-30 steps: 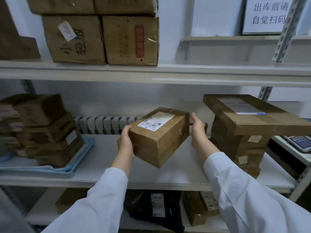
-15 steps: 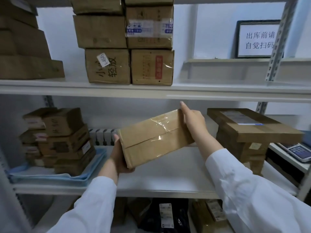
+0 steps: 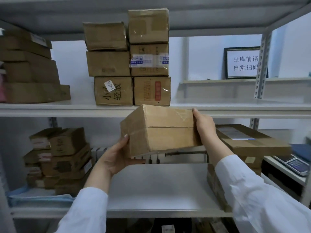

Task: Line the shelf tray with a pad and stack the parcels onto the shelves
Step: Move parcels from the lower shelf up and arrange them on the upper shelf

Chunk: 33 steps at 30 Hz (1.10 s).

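A brown cardboard parcel (image 3: 161, 130) is held up in the air, level with the front edge of the upper shelf (image 3: 67, 109). My left hand (image 3: 117, 157) grips its lower left corner from beneath, thumb on the left face. My right hand (image 3: 204, 125) grips its right end. On the middle shelf (image 3: 159, 187) at left, a blue pad (image 3: 38, 198) lies under a stack of small parcels (image 3: 57, 160). Directly behind the held parcel, stacked boxes (image 3: 131, 64) stand on the upper shelf.
Flat boxes (image 3: 30, 69) pile up at the upper shelf's left. A stack with a wide flat box (image 3: 249, 142) on top stands at the middle shelf's right. A framed sign (image 3: 244, 63) leans at the back right. A scale (image 3: 294, 163) sits far right.
Both hands have lifted the parcel from just above the middle shelf up to the upper shelf's edge and turned it so its taped seam faces me. The view has tilted upward.
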Motion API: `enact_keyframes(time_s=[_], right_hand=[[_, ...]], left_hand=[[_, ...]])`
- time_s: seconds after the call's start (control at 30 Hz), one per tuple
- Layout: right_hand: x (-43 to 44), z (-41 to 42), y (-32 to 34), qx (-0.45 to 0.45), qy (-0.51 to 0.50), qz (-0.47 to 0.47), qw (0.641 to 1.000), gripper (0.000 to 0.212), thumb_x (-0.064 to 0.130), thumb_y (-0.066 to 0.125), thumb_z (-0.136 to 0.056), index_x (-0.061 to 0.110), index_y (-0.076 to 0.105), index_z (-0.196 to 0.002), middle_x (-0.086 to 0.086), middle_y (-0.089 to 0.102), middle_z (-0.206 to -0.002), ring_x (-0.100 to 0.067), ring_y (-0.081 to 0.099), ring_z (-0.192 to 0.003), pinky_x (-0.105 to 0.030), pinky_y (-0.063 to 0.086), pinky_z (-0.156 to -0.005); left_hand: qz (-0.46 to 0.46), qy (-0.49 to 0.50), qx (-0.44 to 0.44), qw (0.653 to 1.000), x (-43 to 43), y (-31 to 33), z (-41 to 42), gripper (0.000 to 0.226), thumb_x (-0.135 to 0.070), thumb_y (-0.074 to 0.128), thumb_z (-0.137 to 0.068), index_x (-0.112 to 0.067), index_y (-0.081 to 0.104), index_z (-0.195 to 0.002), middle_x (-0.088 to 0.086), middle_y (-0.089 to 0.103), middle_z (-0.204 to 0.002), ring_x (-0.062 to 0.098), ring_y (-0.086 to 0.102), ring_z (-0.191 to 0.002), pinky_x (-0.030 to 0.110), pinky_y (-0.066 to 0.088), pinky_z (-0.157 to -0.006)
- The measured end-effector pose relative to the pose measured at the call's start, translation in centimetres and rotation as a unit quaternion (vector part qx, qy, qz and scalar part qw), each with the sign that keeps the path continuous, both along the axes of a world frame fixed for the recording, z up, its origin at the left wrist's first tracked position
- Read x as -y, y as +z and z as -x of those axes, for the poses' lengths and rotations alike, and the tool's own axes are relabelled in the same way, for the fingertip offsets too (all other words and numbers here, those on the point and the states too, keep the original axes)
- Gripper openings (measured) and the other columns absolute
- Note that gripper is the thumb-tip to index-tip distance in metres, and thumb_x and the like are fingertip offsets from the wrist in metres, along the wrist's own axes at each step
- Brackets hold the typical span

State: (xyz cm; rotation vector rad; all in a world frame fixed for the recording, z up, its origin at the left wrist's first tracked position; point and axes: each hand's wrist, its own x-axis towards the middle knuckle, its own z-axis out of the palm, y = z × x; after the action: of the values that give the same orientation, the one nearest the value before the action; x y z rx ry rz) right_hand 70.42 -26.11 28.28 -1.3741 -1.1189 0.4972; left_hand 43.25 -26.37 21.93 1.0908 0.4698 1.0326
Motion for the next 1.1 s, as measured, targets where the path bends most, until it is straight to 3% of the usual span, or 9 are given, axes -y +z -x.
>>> enact_keyframes(time_s=[0.17,0.27,0.33,0.47,0.67,0.77,0.93,1.03,1.1], right_hand=[[0.1,-0.6,2.8,0.039,-0.024,-0.062,0.997,0.05,0.05,0.035,-0.097,0.015,0.05,-0.064,-0.001,0.052,-0.069,-0.016,0.047,-0.065,-0.031,0.033,-0.058],[0.2,-1.4,4.8,0.079,-0.033,-0.085,0.993,0.052,0.05,0.032,-0.098,0.015,0.048,-0.063,-0.004,0.054,-0.072,-0.021,0.049,-0.07,-0.032,0.035,-0.061],[0.2,-2.3,6.1,0.092,-0.029,-0.11,0.989,0.051,0.05,0.031,-0.098,0.012,0.054,-0.072,-0.006,0.058,-0.084,-0.026,0.052,-0.083,-0.033,0.036,-0.069],[-0.1,-4.3,7.8,0.086,-0.039,-0.178,0.979,0.044,0.045,0.035,-0.099,0.01,0.055,-0.117,-0.007,0.061,-0.113,-0.024,0.053,-0.106,-0.029,0.034,-0.079],[-0.6,-6.6,8.5,0.036,-0.011,-0.251,0.967,0.034,0.036,0.041,-0.099,0.013,0.055,-0.12,0.0,0.061,-0.111,-0.016,0.053,-0.103,-0.025,0.036,-0.08],[-1.6,-7.8,8.5,0.038,-0.02,-0.243,0.969,0.042,0.042,0.04,-0.097,0.015,0.053,-0.127,-0.007,0.055,-0.128,-0.024,0.047,-0.12,-0.036,0.038,-0.099],[-3.3,-9.0,7.3,0.045,0.009,-0.178,0.983,0.052,0.048,0.034,-0.097,0.018,0.042,-0.139,-0.01,0.046,-0.138,-0.029,0.038,-0.13,-0.044,0.029,-0.11],[-3.8,-9.8,6.7,0.013,0.049,-0.152,0.987,0.044,0.037,0.032,-0.1,0.01,0.053,-0.126,-0.008,0.057,-0.12,-0.03,0.049,-0.121,-0.037,0.039,-0.098],[-3.6,-10.1,6.4,-0.044,0.097,-0.129,0.986,0.041,0.036,0.032,-0.101,0.008,0.06,-0.113,-0.01,0.059,-0.113,-0.028,0.052,-0.115,-0.037,0.037,-0.099]], left_hand=[[-0.056,0.051,-0.002,0.997,0.2,3.5,-0.9,0.105,-0.053,0.09,-0.037,-0.023,0.051,-0.13,0.016,0.054,-0.132,0.04,0.05,-0.121,0.047,0.058,-0.072],[-0.09,0.089,-0.012,0.992,0.3,5.1,-2.1,0.107,-0.061,0.086,-0.037,-0.023,0.051,-0.13,0.015,0.055,-0.133,0.04,0.052,-0.12,0.045,0.058,-0.073],[-0.107,0.098,-0.008,0.989,0.5,6.3,-3.3,0.104,-0.063,0.085,-0.035,-0.024,0.054,-0.126,0.014,0.056,-0.132,0.039,0.053,-0.119,0.045,0.058,-0.074],[-0.123,0.108,0.007,0.986,0.8,8.5,-5.5,0.102,-0.06,0.088,-0.03,-0.026,0.055,-0.121,0.013,0.057,-0.13,0.037,0.055,-0.116,0.044,0.059,-0.07],[-0.126,0.134,0.056,0.981,0.7,10.7,-8.9,0.117,-0.054,0.091,-0.027,-0.024,0.049,-0.132,0.009,0.057,-0.131,0.034,0.057,-0.114,0.046,0.058,-0.068],[-0.139,0.144,0.063,0.978,0.6,11.5,-10.7,0.103,-0.053,0.091,-0.028,-0.029,0.054,-0.121,0.004,0.06,-0.124,0.03,0.058,-0.111,0.046,0.058,-0.067],[-0.18,0.19,0.055,0.963,-0.3,12.0,-14.2,0.039,-0.034,0.066,-0.078,-0.035,0.052,-0.114,-0.004,0.062,-0.114,0.021,0.059,-0.106,0.046,0.058,-0.073],[-0.198,0.216,0.033,0.956,-1.2,11.9,-16.0,0.037,-0.023,0.062,-0.08,-0.031,0.052,-0.115,-0.004,0.064,-0.108,0.019,0.062,-0.099,0.044,0.054,-0.077],[-0.212,0.238,0.006,0.948,-2.1,11.7,-17.1,0.046,-0.015,0.063,-0.083,-0.026,0.049,-0.125,-0.004,0.066,-0.108,0.018,0.064,-0.097,0.04,0.055,-0.079]])
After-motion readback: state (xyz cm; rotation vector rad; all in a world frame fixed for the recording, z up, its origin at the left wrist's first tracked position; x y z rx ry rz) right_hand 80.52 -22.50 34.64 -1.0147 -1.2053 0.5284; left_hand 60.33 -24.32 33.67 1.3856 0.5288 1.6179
